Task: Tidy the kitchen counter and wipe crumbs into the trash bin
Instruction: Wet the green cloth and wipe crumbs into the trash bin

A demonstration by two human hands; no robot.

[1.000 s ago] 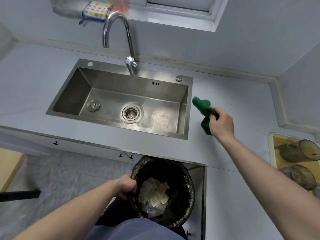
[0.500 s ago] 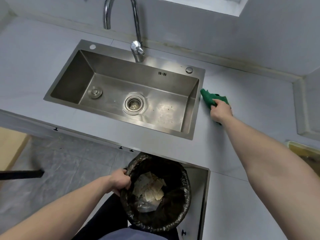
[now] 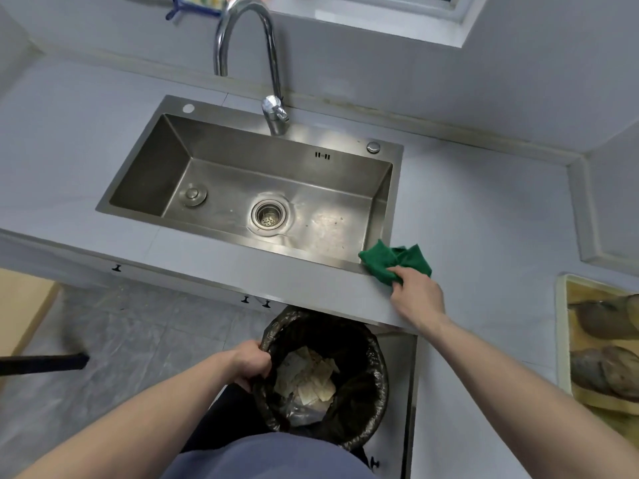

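Observation:
A green cloth [image 3: 389, 259] lies bunched on the grey counter [image 3: 484, 236] at the near right corner of the steel sink [image 3: 214, 174]. My right hand [image 3: 416, 297] holds the cloth's near edge and presses it on the counter close to the front edge. Below the counter edge stands a trash bin [image 3: 366, 385] lined with a black bag, with paper scraps inside. My left hand [image 3: 250, 363] grips the bin's left rim and keeps it under the counter's front edge.
A curved chrome faucet [image 3: 273, 112] rises behind the sink. A yellow tray [image 3: 562, 340] holding glass cups lies at the right edge of the counter. A coloured sponge [image 3: 193, 3] sits on the window ledge. Grey tiled floor shows at the lower left.
My right hand has dragged the green cloth from beside the sink's far right rim toward me, down to the counter's front edge. My left hand stays on the bin rim.

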